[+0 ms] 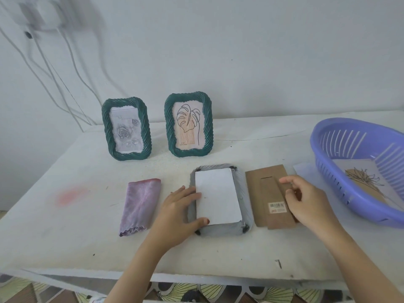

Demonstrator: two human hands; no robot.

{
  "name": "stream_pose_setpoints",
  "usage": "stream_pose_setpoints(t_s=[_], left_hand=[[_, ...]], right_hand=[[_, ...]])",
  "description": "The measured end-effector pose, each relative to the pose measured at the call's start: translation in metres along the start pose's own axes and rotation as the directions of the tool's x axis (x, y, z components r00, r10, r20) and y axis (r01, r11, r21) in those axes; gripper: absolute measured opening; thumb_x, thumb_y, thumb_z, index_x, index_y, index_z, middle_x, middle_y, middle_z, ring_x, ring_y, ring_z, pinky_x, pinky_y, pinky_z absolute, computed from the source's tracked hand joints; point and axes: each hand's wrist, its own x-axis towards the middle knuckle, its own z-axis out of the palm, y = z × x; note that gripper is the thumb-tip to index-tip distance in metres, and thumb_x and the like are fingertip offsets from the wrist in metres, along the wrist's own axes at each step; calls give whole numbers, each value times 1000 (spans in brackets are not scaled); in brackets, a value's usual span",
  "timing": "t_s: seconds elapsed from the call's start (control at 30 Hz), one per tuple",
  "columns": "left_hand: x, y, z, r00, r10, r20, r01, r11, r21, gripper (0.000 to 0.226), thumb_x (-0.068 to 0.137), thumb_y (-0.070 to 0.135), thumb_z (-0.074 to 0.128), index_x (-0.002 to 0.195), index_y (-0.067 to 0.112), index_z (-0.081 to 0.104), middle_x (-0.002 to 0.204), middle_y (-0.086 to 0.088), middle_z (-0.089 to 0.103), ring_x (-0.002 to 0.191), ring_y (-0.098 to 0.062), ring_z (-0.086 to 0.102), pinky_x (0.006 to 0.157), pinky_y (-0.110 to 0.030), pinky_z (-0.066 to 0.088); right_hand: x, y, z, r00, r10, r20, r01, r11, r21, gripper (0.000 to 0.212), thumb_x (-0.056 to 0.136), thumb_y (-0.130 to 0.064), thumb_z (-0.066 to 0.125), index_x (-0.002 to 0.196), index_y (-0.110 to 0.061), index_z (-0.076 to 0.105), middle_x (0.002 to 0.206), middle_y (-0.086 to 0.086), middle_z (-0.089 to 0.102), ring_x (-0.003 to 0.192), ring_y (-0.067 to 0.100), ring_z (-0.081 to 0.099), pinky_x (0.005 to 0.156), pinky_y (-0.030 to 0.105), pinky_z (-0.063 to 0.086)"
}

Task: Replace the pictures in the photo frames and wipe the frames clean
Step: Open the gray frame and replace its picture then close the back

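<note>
While both forearms reach in from the bottom edge, the left hand lies flat and spread on the left side of a frame lying face down at the centre of the white surface. Its fingers rest open across the frame's grey rim and touch the edge of the white sheet that sits in the frame's back opening; the thumb presses near the sheet's lower left corner. Small dark clips show at the frame's corners.

Just right of that frame lies the brown backing board, flat, with its stand flap and a barcode sticker facing up. The right hand rests on the board's right part, fingers curled loosely over it; I cannot tell whether they pinch the flap or merely touch it.

Left of the face-down frame, a folded purple cloth lies apart from the hand.

At the right edge, a purple slotted basket holds printed pictures with a line drawing on top.

Farther back, in the upper middle, two green twisted-rim frames stand upright near the wall: the left frame shows a grey rose print, the right frame a leaf drawing.
</note>
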Motion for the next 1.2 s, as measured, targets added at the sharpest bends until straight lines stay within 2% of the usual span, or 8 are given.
stream_pose_setpoints(t_s=[0.07, 0.17, 0.27, 0.4, 0.57, 0.67, 0.83, 1.2], left_hand=[[1, 2, -1, 1000, -2, 11, 2, 1000, 0, 79, 55, 69, 52, 126, 35, 52, 133, 25, 33, 138, -9, 22, 115, -30, 15], [1, 5, -1, 1000, -9, 18, 9, 1000, -4, 79, 54, 69, 51, 125, 35, 53, 132, 24, 33, 138, -9, 22, 115, -30, 15], [-1, 6, 0, 1000, -11, 8, 11, 1000, -1, 79, 54, 69, 50, 125, 35, 53, 132, 24, 33, 139, -10, 21, 115, -29, 14], [-2, 6, 1, 1000, -13, 10, 13, 1000, -6, 78, 53, 69, 50, 124, 36, 53, 136, 22, 36, 139, -11, 20, 114, -27, 15], [-2, 5, 2, 1000, -27, -11, 26, 999, -36, 77, 52, 68, 53, 122, 36, 55, 134, 24, 36, 138, -12, 21, 110, -23, 16], [-3, 3, 3, 999, -29, -23, 28, 999, -43, 75, 52, 68, 53, 120, 38, 55, 138, 19, 40, 138, -11, 23, 110, -23, 16], [-5, 5, 3, 999, -20, -37, 18, 999, -49, 75, 54, 68, 53, 121, 36, 55, 139, 17, 41, 137, -9, 24, 108, -22, 16], [-7, 6, 1, 1000, -8, -20, 7, 1000, -24, 82, 55, 70, 51, 128, 34, 50, 136, 25, 33, 137, -9, 23, 112, -26, 16]], right_hand=[[-3, -4, 0, 998, -57, 26, 59, 991, -119, 28, 87, -5, 50, 106, -21, 63, 91, 3, 59, 72, 11, 56, 63, 12, 39], [-5, -10, 6, 993, -118, 24, 118, 919, -376, 27, 86, -9, 51, 106, -19, 65, 125, 7, 52, 105, 25, 52, 87, 34, 41], [-9, -26, 15, 974, -226, 26, 223, 927, -303, 27, 83, -8, 54, 104, -21, 66, 110, 1, 62, 99, 26, 54, 85, 38, 43], [-12, -45, 35, 946, -307, 103, 319, 938, -138, 27, 83, -11, 54, 106, -22, 64, 89, -9, 64, 87, 16, 52, 77, 29, 43], [-12, -60, 52, 935, -203, 292, 240, 966, -96, 38, 89, -21, 52, 127, -22, 49, 98, -2, 58, 92, 13, 51, 73, 23, 37], [-10, -65, 55, 946, -174, 274, 199, 978, -67, 35, 86, -20, 56, 121, -24, 53, 93, 0, 57, 83, 13, 52, 69, 23, 38], [-7, -67, 53, 962, -51, 269, -3, 980, 199, 23, 79, -15, 67, 98, -27, 62, 72, -6, 55, 62, 3, 49, 60, 12, 38], [-17, -66, 52, 987, -122, 104, 114, 990, 81, 14, 76, -4, 69, 81, -14, 61, 57, -5, 55, 56, 1, 51, 57, 4, 38]])
